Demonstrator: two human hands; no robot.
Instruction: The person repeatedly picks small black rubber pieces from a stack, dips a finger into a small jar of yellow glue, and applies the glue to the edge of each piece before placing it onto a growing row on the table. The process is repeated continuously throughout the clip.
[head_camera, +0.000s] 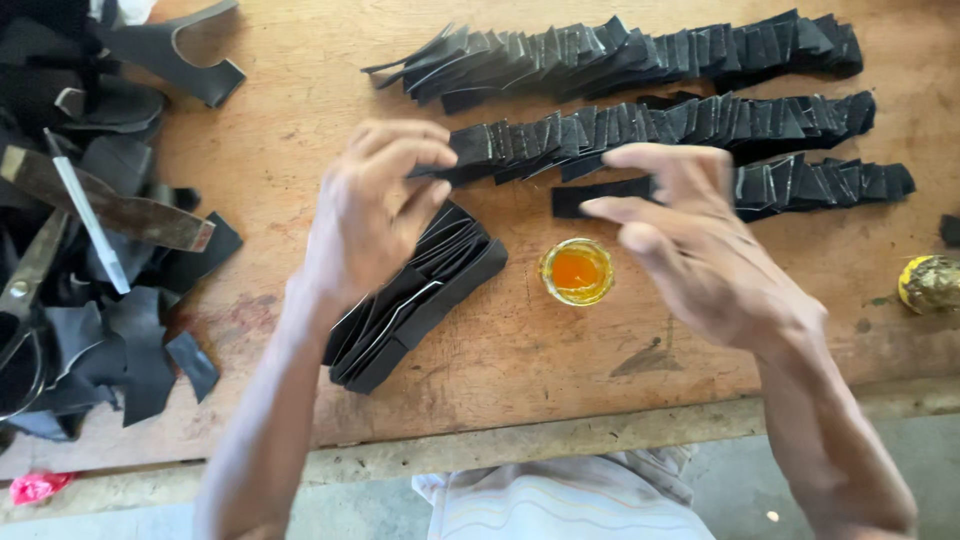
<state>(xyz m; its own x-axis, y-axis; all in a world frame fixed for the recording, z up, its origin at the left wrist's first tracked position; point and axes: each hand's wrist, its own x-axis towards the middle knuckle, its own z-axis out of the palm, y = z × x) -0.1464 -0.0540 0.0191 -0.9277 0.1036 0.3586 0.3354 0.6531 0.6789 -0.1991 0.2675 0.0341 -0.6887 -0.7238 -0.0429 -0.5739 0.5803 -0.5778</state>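
A worn wooden workbench fills the view from above, seen from the head of a person whose two bare hands are raised over its middle.

Beyond both hands, three long rows of black strips lie across the bench, each row a run of small flat dark pieces overlapped like fallen dominoes. The pieces are matt black, thin and roughly rectangular; what they are made of cannot be told for sure.

Far out past the left hand lies a heap of black offcuts, irregular and curled, with a dull metal blade and part of a pair of scissors resting on top; the heap is cut off by the edge of the view.

Under and just below the left hand sits a fanned stack of longer black strips, partly hidden by the wrist.

The left hand has its fingers curled, pinching the near end of the middle row, so it holds a black piece there. The right hand hovers with fingers stretched out and loosely spread; its fingertips overlap one single black strip at the end of the nearest row, but motion blur hides whether they grip it.

Between the hands, slightly nearer the right one, stands a small round glass dish of orange-yellow paste. Well to the right of the right hand, a yellowish round lump is cut off at the edge.
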